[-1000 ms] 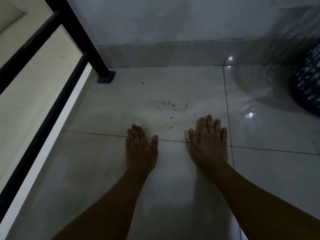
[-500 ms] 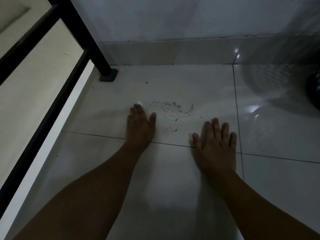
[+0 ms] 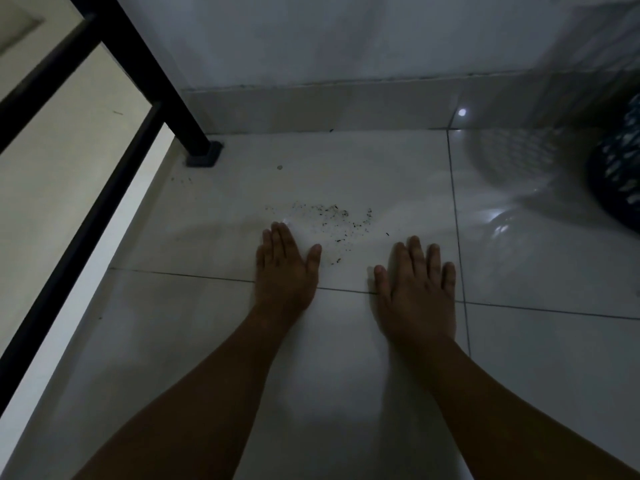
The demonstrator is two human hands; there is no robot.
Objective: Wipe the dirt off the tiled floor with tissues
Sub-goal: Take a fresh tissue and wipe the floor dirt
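Two bare forearms reach forward over the floor (image 3: 207, 341), and both hands lie palm down on the tiles, on the near side of the dirt (image 3: 332, 220). The left hand (image 3: 284, 268) sits just near-left of the dirt. Its fingers (image 3: 282, 237) are straight and close together, with the thumb angled out toward the nearest crumbs, and they grip nothing that shows. A pale fleck (image 3: 286, 221) shows at their tips, at the dirt's left edge; whether it is tissue or glare I cannot tell. The right hand (image 3: 415, 289) rests near-right of the dirt, with its fingers (image 3: 415, 251) straight, slightly spread and holding nothing. The tips stop short of the last stray crumb. A grout line (image 3: 180, 274) runs under both hands, on the near side of the dirt.

The dirt itself is a loose scatter of dark crumbs on one pale tile, lying between the two sets of fingertips and a little beyond them.

Beyond the dirt and to its left, a black post (image 3: 204, 157) stands on the floor. Straight beyond it come the skirting (image 3: 311, 109) and the wall (image 3: 311, 36). Well off to the dirt's right sits a dark basket (image 3: 620, 181), cut off by the frame edge.
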